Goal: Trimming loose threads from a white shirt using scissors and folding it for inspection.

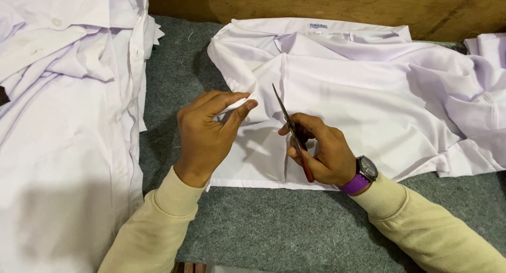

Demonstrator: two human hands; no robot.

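Observation:
A white shirt (pixel 358 93) lies spread on the grey felt table (pixel 274 225), collar toward the far edge. My left hand (pixel 203 133) pinches a fold of the shirt's fabric between thumb and fingers at its left side. My right hand (pixel 321 149) grips small scissors (pixel 290 125) with reddish handles; their blades point up and away, just right of the pinched fold and above the shirt front. A watch with a purple strap (pixel 362 175) sits on my right wrist. Both arms wear cream sleeves.
A pile of white shirts (pixel 63 120) covers the table's left side. Another white garment (pixel 487 56) lies at the right edge. A brown wooden board (pixel 337 4) runs along the far side.

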